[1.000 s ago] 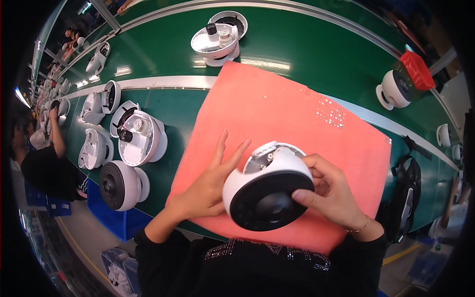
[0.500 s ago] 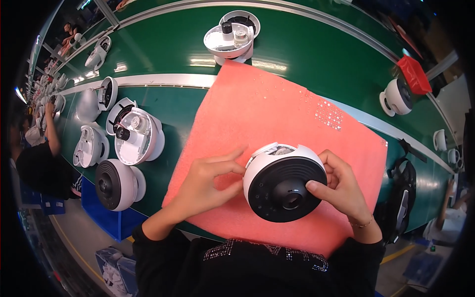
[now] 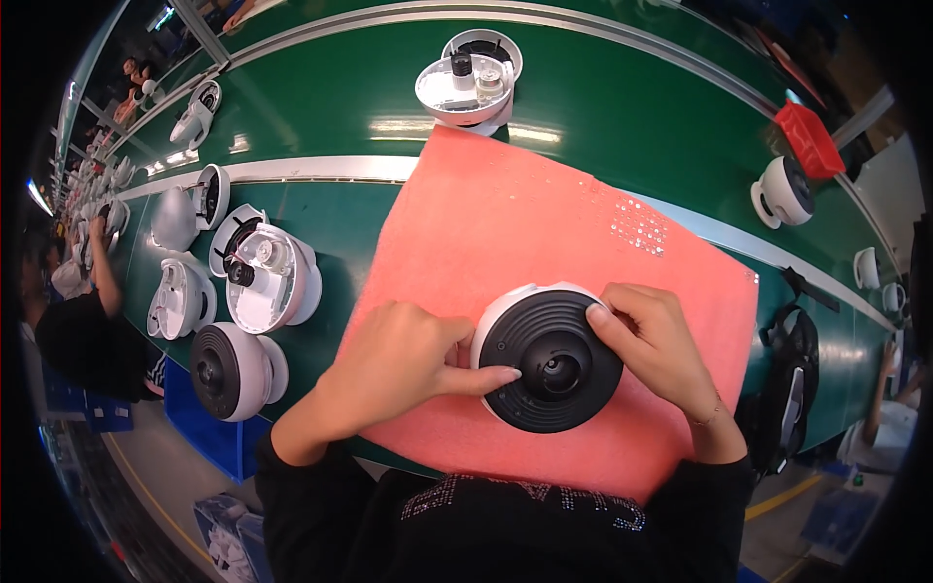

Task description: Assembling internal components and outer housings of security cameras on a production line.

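Between my two hands is a round white security camera [image 3: 554, 408] with a ribbed black front disc and a lens in its middle, the front facing up toward me. My left hand [image 3: 403, 360] grips its left rim, thumb on the black front and the other fingers curled behind. On the upper right rim, my right hand [image 3: 649, 335] is closed, thumb on the black edge and fingers around the white shell. Beneath lies a pink foam cloth [image 3: 457, 233] with small rhinestones. The camera's underside is hidden.
At left stand several opened white camera housings [image 3: 267, 277] and a closed camera [image 3: 225, 369]. Another open housing [image 3: 471, 83] sits beyond the cloth on the green belt [image 3: 330, 87]. To the right are a black strapped item [image 3: 789, 389], a camera [image 3: 780, 191] and a red bin [image 3: 809, 141].
My left hand has closed onto the camera's left rim, its thumb now on the black front. The camera has turned and tilted, and the opening at its top is now mostly out of sight.
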`<act>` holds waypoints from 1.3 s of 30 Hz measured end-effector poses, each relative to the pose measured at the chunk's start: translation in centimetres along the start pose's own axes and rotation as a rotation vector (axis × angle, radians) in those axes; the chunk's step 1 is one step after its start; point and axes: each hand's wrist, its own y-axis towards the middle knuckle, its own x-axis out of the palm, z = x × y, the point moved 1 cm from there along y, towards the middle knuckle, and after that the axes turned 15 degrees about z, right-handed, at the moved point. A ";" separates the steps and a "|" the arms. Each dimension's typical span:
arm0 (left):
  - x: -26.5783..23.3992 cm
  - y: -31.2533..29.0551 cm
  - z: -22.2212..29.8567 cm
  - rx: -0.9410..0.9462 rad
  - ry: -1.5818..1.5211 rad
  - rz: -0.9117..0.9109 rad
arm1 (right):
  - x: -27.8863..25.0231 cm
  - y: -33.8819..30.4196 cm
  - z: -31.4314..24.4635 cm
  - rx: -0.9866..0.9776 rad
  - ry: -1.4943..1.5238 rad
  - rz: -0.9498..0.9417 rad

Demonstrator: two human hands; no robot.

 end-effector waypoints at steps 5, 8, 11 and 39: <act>-0.7 0.7 -0.2 0.011 0.008 -0.100 | 0.3 0.4 -0.3 -0.055 -0.168 -0.038; -0.3 0.5 -0.4 -0.063 -0.075 -0.159 | -0.1 0.2 -0.7 -0.082 -0.227 -0.084; -0.2 0.6 -0.3 -0.054 -0.068 -0.161 | 0.0 0.1 -0.2 -0.102 -0.230 -0.072; -0.4 0.7 -0.5 -0.151 -0.133 -0.192 | 0.2 2.9 0.1 -0.235 -0.270 -0.199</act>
